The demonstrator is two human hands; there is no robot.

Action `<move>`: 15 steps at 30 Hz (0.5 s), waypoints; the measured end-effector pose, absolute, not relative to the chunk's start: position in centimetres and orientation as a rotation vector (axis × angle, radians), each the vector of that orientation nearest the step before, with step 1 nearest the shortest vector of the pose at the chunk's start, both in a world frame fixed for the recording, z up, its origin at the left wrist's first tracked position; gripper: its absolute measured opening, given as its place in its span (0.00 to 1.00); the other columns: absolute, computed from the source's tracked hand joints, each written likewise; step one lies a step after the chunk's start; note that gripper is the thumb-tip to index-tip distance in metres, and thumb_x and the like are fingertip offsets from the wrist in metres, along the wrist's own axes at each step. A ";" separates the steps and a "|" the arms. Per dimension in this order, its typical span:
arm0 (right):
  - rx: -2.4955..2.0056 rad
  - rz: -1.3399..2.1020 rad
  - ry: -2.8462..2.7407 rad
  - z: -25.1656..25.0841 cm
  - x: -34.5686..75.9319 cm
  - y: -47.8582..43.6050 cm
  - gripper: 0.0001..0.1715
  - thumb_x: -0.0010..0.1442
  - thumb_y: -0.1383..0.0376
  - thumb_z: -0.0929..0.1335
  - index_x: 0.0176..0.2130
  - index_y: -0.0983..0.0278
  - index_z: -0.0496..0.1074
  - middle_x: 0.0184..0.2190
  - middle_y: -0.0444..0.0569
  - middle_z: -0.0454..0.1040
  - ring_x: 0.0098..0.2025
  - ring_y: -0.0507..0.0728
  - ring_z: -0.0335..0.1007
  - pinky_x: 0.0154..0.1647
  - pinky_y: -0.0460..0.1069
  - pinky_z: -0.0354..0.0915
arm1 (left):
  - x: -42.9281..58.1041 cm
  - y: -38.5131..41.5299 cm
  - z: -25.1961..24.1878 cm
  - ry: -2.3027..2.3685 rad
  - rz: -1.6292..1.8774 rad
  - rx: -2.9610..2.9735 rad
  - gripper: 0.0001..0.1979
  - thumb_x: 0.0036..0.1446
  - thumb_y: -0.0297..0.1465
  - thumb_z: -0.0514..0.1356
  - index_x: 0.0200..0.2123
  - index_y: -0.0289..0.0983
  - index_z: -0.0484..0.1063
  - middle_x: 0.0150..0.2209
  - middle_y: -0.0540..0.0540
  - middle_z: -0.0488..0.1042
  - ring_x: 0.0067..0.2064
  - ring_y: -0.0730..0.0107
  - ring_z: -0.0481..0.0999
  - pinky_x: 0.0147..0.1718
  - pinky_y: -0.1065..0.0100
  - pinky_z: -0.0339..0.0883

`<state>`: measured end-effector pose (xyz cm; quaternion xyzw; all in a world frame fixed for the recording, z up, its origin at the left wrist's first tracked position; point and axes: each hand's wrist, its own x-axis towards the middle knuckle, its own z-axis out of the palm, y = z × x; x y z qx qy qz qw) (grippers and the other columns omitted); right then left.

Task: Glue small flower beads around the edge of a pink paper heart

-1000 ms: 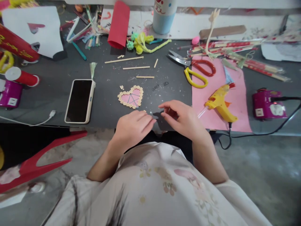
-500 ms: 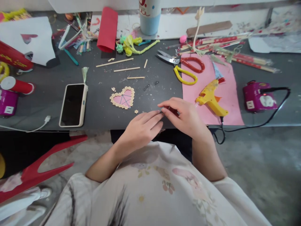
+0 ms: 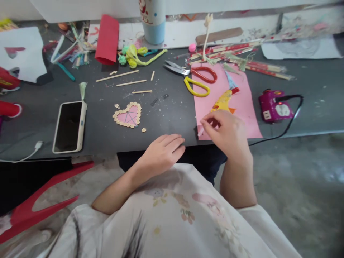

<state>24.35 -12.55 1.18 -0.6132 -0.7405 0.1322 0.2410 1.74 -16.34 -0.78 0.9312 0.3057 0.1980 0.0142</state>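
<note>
My left hand (image 3: 164, 149) rests at the desk's front edge, fingers laid out loosely with nothing seen in them. Over the pink sheet (image 3: 200, 104), my right hand (image 3: 227, 130) has thumb and forefinger pinched together; whatever they hold is too small to make out. A short whitish, translucent piece (image 3: 200, 132) shows just below those fingertips. Behind the hand, the yellow glue gun (image 3: 222, 101) is partly covered. Left of centre lies a pink heart (image 3: 124, 118) edged with small cream flower shapes and crossed by thin dark lines. One loose flower (image 3: 144, 130) sits beside it.
Scissors (image 3: 188, 73) with red and yellow handles lie open above the pink sheet. Thin wooden sticks (image 3: 131, 82) lie behind the heart. A phone (image 3: 69, 126) is at left, a purple power box (image 3: 276, 106) with a black cord at right. A cup (image 3: 153, 27) stands behind.
My hands have parted. The right one moved right, over the glue gun and pink sheet, while the left stayed near the desk edge. The whole view has shifted a little.
</note>
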 end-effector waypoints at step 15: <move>-2.163 0.076 -2.156 -0.4 30.8 -10.8 0.27 0.60 0.52 0.66 0.53 0.66 0.69 0.40 0.61 0.74 0.41 0.68 0.69 0.41 0.57 0.63 | 4.2 -14.3 -0.3 0.828 0.614 2.906 0.07 0.63 0.25 0.57 0.39 0.33 0.76 0.44 0.43 0.78 0.52 0.59 0.75 0.48 0.60 0.74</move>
